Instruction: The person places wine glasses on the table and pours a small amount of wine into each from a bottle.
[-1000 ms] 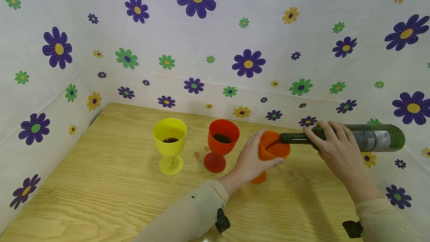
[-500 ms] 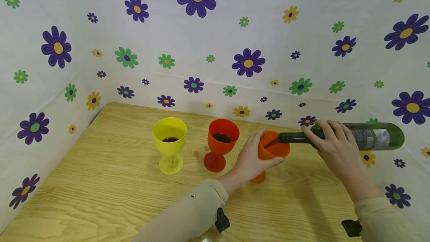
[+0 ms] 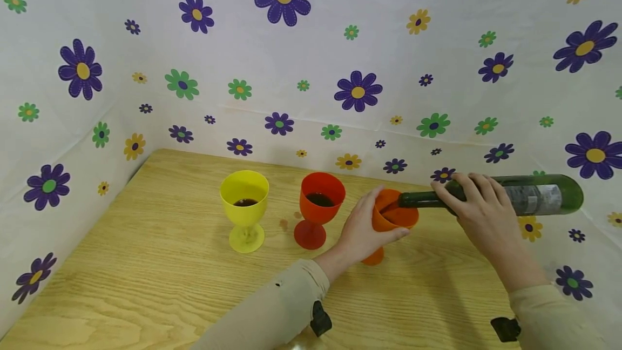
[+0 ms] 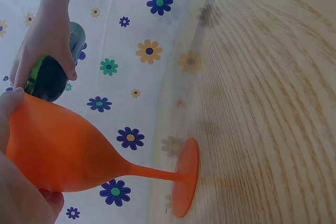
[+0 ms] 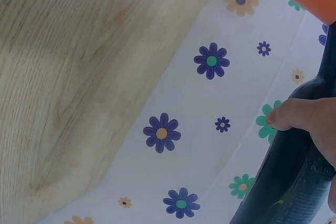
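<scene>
My left hand point(image 3: 358, 234) grips the bowl of an orange goblet point(image 3: 383, 224). Its foot point(image 4: 185, 178) is close to the wooden surface in the left wrist view; whether it touches I cannot tell. My right hand point(image 3: 483, 215) holds a green glass wine bottle point(image 3: 546, 199) nearly level by its shoulder, neck pointing left. The bottle's mouth is over the goblet's rim, and a dark stream runs from it into the bowl. The right wrist view shows the thumb point(image 5: 294, 115) against the bottle. The liquid's level in the orange goblet is hard to make out.
A red goblet point(image 3: 323, 212) stands just left of my left hand, and a yellow goblet point(image 3: 244, 212) stands farther left. Both contain dark liquid. Small wet spots mark the wooden table point(image 3: 170, 263) between them. White flower-printed sheeting point(image 3: 311, 53) rises behind and at the sides.
The bottle has shifted slightly left, its mouth a little farther over the orange goblet, and its base has risen slightly. My left hand and the goblets have stayed put.
</scene>
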